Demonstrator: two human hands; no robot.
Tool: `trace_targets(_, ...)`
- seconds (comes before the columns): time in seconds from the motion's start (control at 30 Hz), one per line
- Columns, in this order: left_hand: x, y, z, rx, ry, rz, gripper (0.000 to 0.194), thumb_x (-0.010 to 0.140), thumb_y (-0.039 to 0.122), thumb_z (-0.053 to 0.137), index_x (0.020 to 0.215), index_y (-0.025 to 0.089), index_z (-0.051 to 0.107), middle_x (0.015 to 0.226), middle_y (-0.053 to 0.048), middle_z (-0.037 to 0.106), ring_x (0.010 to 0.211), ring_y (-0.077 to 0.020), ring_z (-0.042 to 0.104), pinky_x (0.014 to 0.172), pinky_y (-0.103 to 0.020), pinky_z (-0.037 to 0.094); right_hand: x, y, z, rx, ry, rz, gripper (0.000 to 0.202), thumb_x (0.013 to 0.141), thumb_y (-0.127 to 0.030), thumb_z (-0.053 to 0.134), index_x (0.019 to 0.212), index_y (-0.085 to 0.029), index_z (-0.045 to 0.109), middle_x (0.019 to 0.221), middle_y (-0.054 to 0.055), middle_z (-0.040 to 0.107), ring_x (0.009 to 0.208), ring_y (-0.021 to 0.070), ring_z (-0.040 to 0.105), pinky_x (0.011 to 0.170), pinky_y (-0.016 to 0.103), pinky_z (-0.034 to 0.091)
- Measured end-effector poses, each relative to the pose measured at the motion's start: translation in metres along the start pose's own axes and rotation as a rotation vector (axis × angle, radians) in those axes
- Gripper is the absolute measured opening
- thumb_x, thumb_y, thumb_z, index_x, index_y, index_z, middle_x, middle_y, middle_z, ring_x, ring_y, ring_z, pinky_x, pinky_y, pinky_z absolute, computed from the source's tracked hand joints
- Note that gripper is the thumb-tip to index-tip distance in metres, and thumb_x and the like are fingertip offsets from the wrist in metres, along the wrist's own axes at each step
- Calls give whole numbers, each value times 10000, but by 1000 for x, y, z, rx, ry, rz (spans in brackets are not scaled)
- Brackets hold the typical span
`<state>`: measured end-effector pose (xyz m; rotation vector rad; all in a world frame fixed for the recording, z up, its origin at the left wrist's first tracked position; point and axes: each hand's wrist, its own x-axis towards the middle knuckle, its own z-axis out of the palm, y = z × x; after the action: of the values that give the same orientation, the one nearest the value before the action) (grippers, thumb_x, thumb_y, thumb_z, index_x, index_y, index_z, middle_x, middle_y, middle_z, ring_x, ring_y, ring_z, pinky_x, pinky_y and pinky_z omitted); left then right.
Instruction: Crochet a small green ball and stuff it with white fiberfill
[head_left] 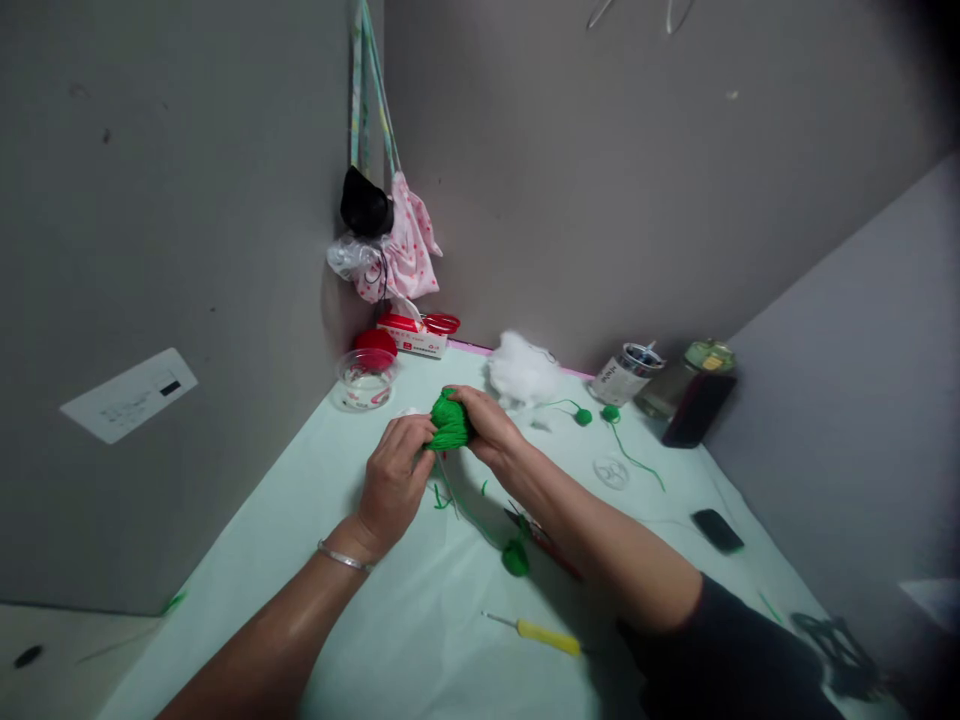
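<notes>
A green yarn bundle [451, 420] is held up over the table between both hands. My left hand [395, 476] pinches its left edge with thumb and fingers, and a bracelet circles that wrist. My right hand [486, 425] grips the bundle from the right, fingers over its top. A pale thin strand hangs below the bundle, and green yarn trails down towards a small green ball [515, 558]. Red-handled scissors [553, 550] lie partly under my right forearm. A yellow-handled hook [549, 637] rests nearer the front.
White stuffing [523, 369], a clear tub [365, 380], a red-and-white box [412, 337], a can [627, 373] and a jar [679, 380] stand along the back. Small green balls [583, 416] lie near the can. A black object [717, 531] sits at right.
</notes>
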<state>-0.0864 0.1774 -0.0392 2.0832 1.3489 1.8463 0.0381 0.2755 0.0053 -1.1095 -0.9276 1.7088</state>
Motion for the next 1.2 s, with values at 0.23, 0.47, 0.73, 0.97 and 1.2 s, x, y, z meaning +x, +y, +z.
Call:
trace_targets(0.23, -5, 7, 1, -115, -16, -71, 224, 887, 28, 553, 932, 238, 617, 1000, -61, 710, 1012, -238, 698, 939, -406, 576, 31, -17, -18, 99, 18, -21, 159, 869, -194, 686, 747, -209, 586, 606, -45, 593, 617, 142, 575, 660, 303, 578)
trace_targets(0.47, -4, 17, 4, -246, 32, -364, 136, 850, 116, 594, 909, 233, 562, 935, -18, 666, 872, -183, 684, 765, -287, 581, 69, -49, -58, -70, 39, -73, 370, 1014, -388, 675, 1312, -171, 643, 1297, 104, 684, 1085, 237, 709, 912, 444, 629)
trace_targets(0.73, -3, 9, 6, -361, 28, -701, 142, 778, 168, 626, 882, 231, 553, 785, 42, 609, 674, -144, 580, 641, -255, 467, 50, -36, -61, -504, -340, -101, 415, 949, -477, 734, 1253, -195, 708, 1277, 133, 714, 1218, 254, 656, 1050, 447, 567)
trace_targets(0.97, 0, 4, 6, -539, 111, -973, 123, 805, 269, 634, 899, 212, 579, 783, 32, 631, 701, -167, 618, 632, -273, 497, 17, -29, -73, -1014, -759, -276, 846, 647, -249, 951, 1429, -260, 629, 1486, 113, 591, 1404, 341, 519, 1229, 534, 380)
trace_targets(1.2, 6, -7, -4, -663, 305, -1034, 229, 1005, 361, 676, 1087, 147, 680, 996, -42, 701, 800, -161, 673, 698, -317, 590, -6, -44, -78, -1040, -709, -380, 652, 836, -228, 747, 1466, -283, 588, 1397, 85, 586, 1224, 276, 578, 1110, 482, 472)
